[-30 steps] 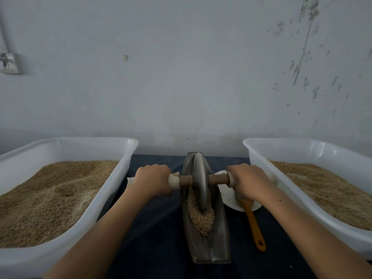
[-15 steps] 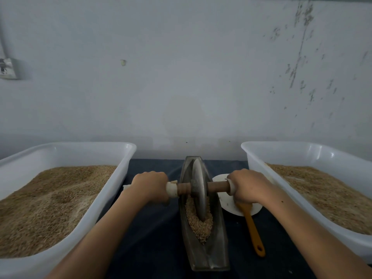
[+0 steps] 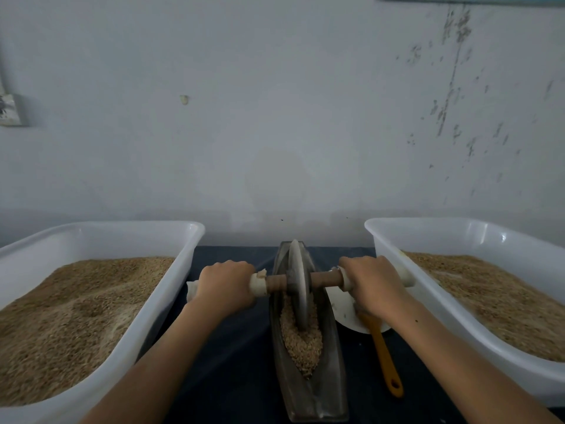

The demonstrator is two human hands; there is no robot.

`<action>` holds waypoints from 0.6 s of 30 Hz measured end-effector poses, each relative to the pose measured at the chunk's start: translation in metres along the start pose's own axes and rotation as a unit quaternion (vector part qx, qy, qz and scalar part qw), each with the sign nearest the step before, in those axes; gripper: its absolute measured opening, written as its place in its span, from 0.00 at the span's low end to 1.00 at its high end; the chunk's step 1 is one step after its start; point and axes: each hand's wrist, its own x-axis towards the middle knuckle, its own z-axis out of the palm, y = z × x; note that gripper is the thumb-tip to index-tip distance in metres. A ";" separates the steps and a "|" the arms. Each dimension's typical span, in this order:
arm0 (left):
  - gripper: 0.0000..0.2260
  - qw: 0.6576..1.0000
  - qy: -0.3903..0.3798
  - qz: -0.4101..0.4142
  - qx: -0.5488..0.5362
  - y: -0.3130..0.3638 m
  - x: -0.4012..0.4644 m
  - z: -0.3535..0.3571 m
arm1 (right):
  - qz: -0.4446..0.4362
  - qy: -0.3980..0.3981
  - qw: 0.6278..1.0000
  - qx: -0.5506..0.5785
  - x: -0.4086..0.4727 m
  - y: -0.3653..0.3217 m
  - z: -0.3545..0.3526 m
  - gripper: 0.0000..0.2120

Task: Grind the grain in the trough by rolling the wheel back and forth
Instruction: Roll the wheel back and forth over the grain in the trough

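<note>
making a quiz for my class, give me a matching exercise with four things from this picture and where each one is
Things:
1. wheel
2. orange-handled tool
3. left hand
4. grain

Places:
A. heaped in the trough's near half
B. on the axle's left end
C. upright in the trough
D. on the dark cloth, right of the trough

Pairs: 1-C, 2-D, 3-B, 4-A

Both bare forearms reach forward, near parallel. Left hand point(image 3: 225, 284) knuckles up, fingers curled tight round wheel's axle handle point(image 3: 276, 283). Right hand point(image 3: 375, 286) mirrors it, gripping opposite handle end, wrists level.
</note>
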 end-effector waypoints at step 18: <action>0.12 0.998 -0.055 -0.003 -0.003 0.000 0.001 -0.003 | 0.022 -0.101 0.995 -0.007 -0.001 -0.003 -0.014 0.07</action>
